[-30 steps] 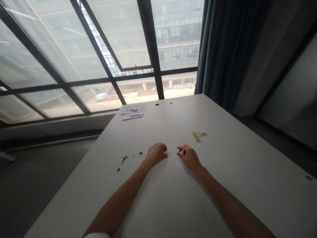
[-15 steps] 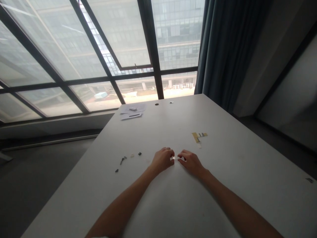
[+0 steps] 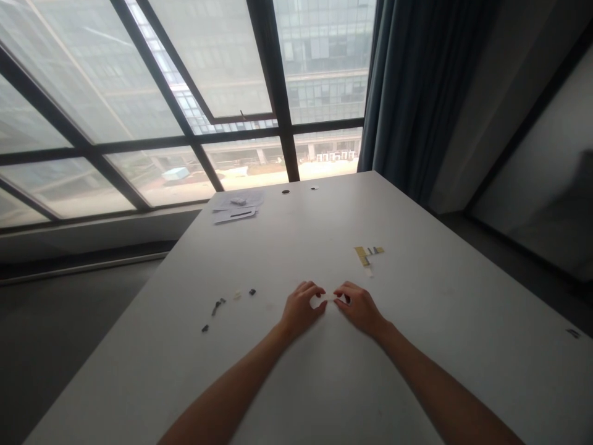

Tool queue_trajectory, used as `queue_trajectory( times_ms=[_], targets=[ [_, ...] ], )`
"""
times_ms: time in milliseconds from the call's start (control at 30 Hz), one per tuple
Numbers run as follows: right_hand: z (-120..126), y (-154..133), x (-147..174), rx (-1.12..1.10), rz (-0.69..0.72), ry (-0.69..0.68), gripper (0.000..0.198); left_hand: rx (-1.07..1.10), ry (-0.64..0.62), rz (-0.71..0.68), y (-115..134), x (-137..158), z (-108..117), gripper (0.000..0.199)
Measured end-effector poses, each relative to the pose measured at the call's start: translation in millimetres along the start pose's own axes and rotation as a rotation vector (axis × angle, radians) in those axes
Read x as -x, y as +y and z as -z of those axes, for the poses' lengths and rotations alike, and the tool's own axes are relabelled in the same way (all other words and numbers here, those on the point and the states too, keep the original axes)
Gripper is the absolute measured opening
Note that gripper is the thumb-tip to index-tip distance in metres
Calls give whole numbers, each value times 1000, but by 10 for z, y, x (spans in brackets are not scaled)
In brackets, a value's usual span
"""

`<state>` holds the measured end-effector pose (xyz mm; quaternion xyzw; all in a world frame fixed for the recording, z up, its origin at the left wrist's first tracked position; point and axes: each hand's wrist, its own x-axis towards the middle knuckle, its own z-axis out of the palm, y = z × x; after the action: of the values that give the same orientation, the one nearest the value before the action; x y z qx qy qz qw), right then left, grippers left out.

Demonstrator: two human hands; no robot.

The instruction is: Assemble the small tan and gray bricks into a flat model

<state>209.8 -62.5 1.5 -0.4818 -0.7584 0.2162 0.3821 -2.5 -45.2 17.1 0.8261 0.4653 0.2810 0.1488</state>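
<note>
Both my hands rest on the white table near its middle. My left hand and my right hand meet fingertip to fingertip, pinching a tiny pale piece between them. It is too small to make out its shape. To the right, beyond my right hand, lies a small flat assembly of yellow and grey pieces. Left of my left hand several small dark and pale loose pieces are scattered on the table.
Papers lie at the table's far left corner, beside two small round holes. A small dark item sits near the right edge. Large windows stand behind the table and a dark curtain hangs at the right.
My hands came together from slightly apart and now pinch the tiny pale piece between them. The view has shifted a little to the right and down.
</note>
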Motion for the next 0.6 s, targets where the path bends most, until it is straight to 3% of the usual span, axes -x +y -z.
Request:
queue_trajectory(
  times_ms=[200,600],
  targets=[
    [-8,8,26,-49,17,4,5,94,78,-61,-47,16,-50,14],
    [2,4,23,-75,42,14,8,151,86,-63,-76,3,-55,15]
  ],
)
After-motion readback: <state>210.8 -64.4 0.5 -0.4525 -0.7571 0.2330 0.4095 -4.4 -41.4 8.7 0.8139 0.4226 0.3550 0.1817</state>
